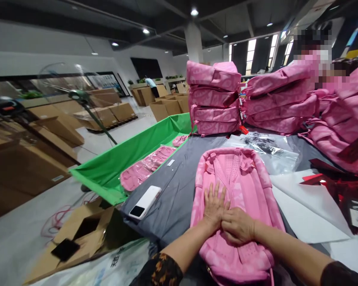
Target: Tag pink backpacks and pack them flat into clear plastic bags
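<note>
A pink backpack (241, 186) lies flat on the grey-covered table (176, 186), straps side up. My left hand (214, 204) rests flat on its back panel, fingers stretched out and pointing away from me. My right hand (238, 225) lies just beside it on the same panel, its fingers bent over toward the left hand and touching it. Neither hand grips anything that I can see.
Stacks of folded pink backpacks (216, 97) stand at the table's far side, more at the right (343, 119). A white phone (145, 201) lies at the left. A green cloth bin (113, 167) holds bagged pink backpacks. Clear plastic bags (268, 149), white paper, red tags, cardboard boxes around; a person stands far right.
</note>
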{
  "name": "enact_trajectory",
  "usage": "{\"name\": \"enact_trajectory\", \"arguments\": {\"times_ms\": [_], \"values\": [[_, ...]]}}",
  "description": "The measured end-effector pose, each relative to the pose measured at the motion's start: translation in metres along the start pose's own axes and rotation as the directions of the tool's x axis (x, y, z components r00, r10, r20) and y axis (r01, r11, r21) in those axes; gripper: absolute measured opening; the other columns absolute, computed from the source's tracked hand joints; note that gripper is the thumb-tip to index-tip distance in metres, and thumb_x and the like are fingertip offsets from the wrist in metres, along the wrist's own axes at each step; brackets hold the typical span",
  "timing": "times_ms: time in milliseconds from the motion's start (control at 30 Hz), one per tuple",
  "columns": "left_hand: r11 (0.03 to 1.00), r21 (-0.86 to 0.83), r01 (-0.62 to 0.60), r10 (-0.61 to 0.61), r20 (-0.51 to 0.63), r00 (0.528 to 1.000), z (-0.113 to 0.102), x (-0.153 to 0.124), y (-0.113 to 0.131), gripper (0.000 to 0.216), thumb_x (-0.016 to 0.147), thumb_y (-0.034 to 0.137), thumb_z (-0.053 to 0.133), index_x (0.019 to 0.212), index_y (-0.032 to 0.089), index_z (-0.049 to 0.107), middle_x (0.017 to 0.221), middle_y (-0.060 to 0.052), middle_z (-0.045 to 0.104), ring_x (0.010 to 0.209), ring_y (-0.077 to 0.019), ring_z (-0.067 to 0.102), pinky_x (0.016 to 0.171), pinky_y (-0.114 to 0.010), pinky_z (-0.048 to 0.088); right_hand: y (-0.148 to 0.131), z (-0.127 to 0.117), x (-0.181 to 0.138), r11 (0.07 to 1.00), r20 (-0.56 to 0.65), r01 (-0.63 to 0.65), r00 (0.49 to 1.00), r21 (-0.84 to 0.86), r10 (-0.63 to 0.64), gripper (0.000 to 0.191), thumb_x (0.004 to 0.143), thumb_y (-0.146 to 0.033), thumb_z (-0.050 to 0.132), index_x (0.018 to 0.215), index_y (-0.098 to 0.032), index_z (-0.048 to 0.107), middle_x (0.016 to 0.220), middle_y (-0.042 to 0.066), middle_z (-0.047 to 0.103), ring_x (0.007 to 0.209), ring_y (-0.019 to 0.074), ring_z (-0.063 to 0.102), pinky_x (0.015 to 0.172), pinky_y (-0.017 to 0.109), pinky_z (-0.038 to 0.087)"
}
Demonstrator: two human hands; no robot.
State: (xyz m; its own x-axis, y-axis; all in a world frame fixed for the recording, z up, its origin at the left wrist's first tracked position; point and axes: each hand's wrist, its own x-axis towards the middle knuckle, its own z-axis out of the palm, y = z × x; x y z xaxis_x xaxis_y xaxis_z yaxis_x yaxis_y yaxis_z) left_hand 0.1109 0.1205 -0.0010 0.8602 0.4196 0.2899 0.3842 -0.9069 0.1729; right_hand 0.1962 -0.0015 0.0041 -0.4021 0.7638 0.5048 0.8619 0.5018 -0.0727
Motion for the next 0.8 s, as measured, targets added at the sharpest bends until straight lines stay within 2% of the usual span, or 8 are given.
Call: {"name": "enact_trajectory", "arguments": {"times_ms": [167,300,367,433,533,600,700,800], "values": [[0.992,-0.113,-0.062,0.081,0.173,0.982,-0.003,-0.063,-0.001,0.081,0.091,0.036,0.060,0.162,0.034,0.022,0.172,-0.008,0.013,0.157,-0.0442,0.009,0.122,-0.070,0.014,-0.044,-0.029,0.005,0.978,-0.086,-0.112,0.991,-0.176,0.098,0.022,0.094,-0.024,0.042,0.077,-0.022,0.056,0.066,0.000,0.056,0.059,0.0159,0.046,0.057,0.033,0.034],[0.977,-0.191,-0.091,0.153,0.342,0.927,-0.020,-0.100,-0.009,0.092,0.087,0.067,0.058,0.162,0.032,0.019,0.171,-0.010,0.015,0.156,-0.0480,0.010,0.120,-0.073,0.011,-0.002,-0.055,0.002,0.847,-0.195,-0.454,0.890,-0.278,0.413,0.028,0.096,-0.016,0.041,0.109,-0.020,0.066,0.107,0.010,0.069,0.100,0.0213,0.061,0.092,0.041,0.046],[0.974,-0.209,-0.089,0.172,0.423,0.890,-0.046,-0.091,-0.007,0.097,0.082,0.080,0.053,0.162,0.033,0.023,0.170,-0.012,0.019,0.153,-0.0497,0.019,0.119,-0.072,0.017,0.034,-0.056,-0.006,0.753,-0.221,-0.599,0.801,-0.272,0.557,0.040,0.097,-0.021,0.043,0.132,-0.017,0.060,0.138,0.018,0.060,0.128,0.0297,0.053,0.107,0.053,0.040],[0.979,-0.194,-0.056,0.141,0.461,0.876,-0.075,-0.062,0.002,0.093,0.085,0.084,0.042,0.159,0.028,0.035,0.160,-0.019,0.042,0.142,-0.0485,0.042,0.114,-0.070,0.028,0.061,-0.047,-0.016,0.689,-0.189,-0.681,0.732,-0.248,0.655,0.046,0.096,-0.028,0.046,0.138,-0.016,0.059,0.148,0.020,0.052,0.138,0.0351,0.046,0.109,0.059,0.039],[0.987,-0.158,-0.001,0.059,0.360,0.931,-0.097,-0.002,0.018,0.090,0.093,0.078,0.029,0.155,0.015,0.041,0.131,-0.022,0.068,0.126,-0.0430,0.058,0.112,-0.067,0.031,0.077,-0.030,-0.027,0.663,-0.106,-0.724,0.687,-0.193,0.719,0.051,0.095,-0.033,0.045,0.140,-0.016,0.060,0.155,0.019,0.045,0.144,0.0367,0.040,0.109,0.059,0.042],[0.985,-0.170,-0.033,0.069,0.209,0.975,-0.089,0.030,0.023,0.088,0.094,0.076,0.033,0.159,0.017,0.033,0.151,-0.021,0.053,0.145,-0.0435,0.039,0.119,-0.066,0.020,0.083,-0.031,-0.032,0.676,-0.061,-0.724,0.688,-0.137,0.724,0.052,0.096,-0.038,0.044,0.141,-0.019,0.060,0.156,0.014,0.045,0.144,0.0324,0.042,0.111,0.052,0.044],[0.961,-0.263,-0.091,0.143,0.187,0.972,-0.055,0.047,0.022,0.087,0.091,0.077,0.043,0.162,0.031,0.022,0.171,-0.011,0.017,0.156,-0.0462,0.007,0.121,-0.071,0.007,0.109,-0.062,-0.041,0.663,-0.044,-0.748,0.664,-0.032,0.747,0.050,0.100,-0.046,0.038,0.140,-0.027,0.060,0.138,0.006,0.065,0.125,0.0237,0.062,0.100,0.037,0.053],[0.931,-0.353,-0.098,0.181,0.208,0.961,-0.026,0.041,0.014,0.080,0.091,0.073,0.050,0.159,0.045,0.020,0.172,-0.002,0.007,0.156,-0.0478,-0.002,0.119,-0.077,-0.001,0.162,-0.105,-0.054,0.555,-0.116,-0.831,0.547,0.040,0.829,0.054,0.104,-0.048,0.023,0.134,-0.023,0.060,0.111,0.008,0.076,0.098,0.0208,0.073,0.084,0.033,0.057]]}}
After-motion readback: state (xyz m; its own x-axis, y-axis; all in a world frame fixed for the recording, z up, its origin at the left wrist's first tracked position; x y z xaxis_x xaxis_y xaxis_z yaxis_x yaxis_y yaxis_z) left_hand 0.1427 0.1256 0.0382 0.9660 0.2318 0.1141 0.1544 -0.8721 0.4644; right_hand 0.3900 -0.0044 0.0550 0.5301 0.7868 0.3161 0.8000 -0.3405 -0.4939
